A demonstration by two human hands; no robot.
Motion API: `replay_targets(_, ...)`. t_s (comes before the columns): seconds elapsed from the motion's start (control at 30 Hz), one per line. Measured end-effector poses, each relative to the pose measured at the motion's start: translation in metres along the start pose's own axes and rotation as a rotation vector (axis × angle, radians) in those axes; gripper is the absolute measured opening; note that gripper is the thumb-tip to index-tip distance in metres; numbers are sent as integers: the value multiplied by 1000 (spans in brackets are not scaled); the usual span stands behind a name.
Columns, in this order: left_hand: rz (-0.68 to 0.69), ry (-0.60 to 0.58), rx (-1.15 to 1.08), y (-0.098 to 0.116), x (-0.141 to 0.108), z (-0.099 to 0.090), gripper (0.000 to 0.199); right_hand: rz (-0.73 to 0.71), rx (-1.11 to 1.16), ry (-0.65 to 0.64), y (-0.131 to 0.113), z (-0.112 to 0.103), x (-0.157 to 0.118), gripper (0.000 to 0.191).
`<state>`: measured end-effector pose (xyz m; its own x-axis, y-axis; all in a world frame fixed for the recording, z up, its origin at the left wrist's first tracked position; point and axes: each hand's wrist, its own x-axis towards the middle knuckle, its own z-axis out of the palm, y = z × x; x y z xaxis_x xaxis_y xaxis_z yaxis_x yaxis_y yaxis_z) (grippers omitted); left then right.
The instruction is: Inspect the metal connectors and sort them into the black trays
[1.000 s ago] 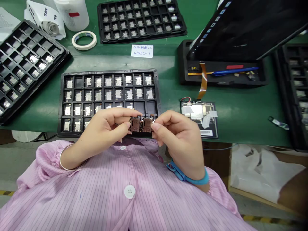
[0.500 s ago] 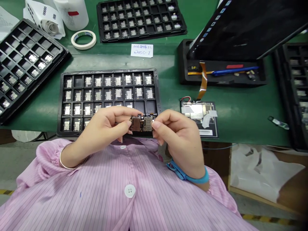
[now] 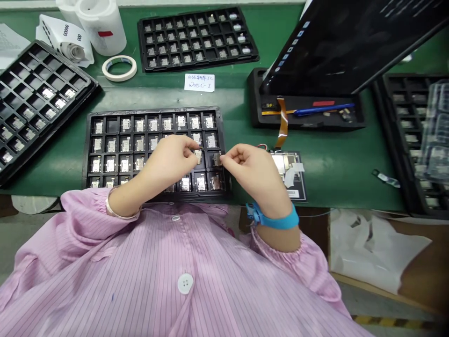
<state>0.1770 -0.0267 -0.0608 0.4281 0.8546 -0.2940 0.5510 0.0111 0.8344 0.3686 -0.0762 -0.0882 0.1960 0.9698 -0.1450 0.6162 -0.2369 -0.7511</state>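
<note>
Both my hands are over the black compartment tray (image 3: 154,110), whose pockets hold small silvery circuit boards. My left hand (image 3: 171,159) is closed, with thumb and forefinger pinching one small circuit board (image 3: 198,156) at a pocket in the third row. Just to its right, my right hand (image 3: 250,166) pinches a second small board (image 3: 217,159) by its right edge, at the tray's right-end pocket. Whether either board touches its pocket floor I cannot tell. My left hand and forearm hide part of the lower rows.
Other board trays stand at the left (image 3: 52,56), back (image 3: 196,37) and right (image 3: 393,140). A roll of tape (image 3: 131,70) and a handwritten label (image 3: 199,83) lie behind. Right of my hands are a wired module (image 3: 298,182) and a black box (image 3: 257,112) under a dark screen (image 3: 336,42).
The two boards, held side by side before, are now apart, one in each hand. Both hands have moved forward over the tray's right end. The view has shifted slightly.
</note>
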Motion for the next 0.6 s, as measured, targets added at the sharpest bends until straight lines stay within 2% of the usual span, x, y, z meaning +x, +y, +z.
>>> replay_targets(0.17, 64, 39, 187, -2, 6, 24, 35, 15, -63, -52, 1, 5, 0, 24)
replay_targets(0.3, 102, 59, 254, -4, 2, 29, 37, -40, -74, 16, 1, 2, 6, 12)
replay_targets(0.37, 104, 68, 303, -1, 0, 27, 35, -152, -132, 49, -1, 3, 16, 5)
replay_targets(0.47, 92, 105, 410, 4, 1, 15, 31, -307, -282, 35, -4, 8, 35, 12)
replay_targets(0.6, 120, 197, 535, 8, 20, -4, 27, -341, -389, -25, -3, 15, 52, 18)
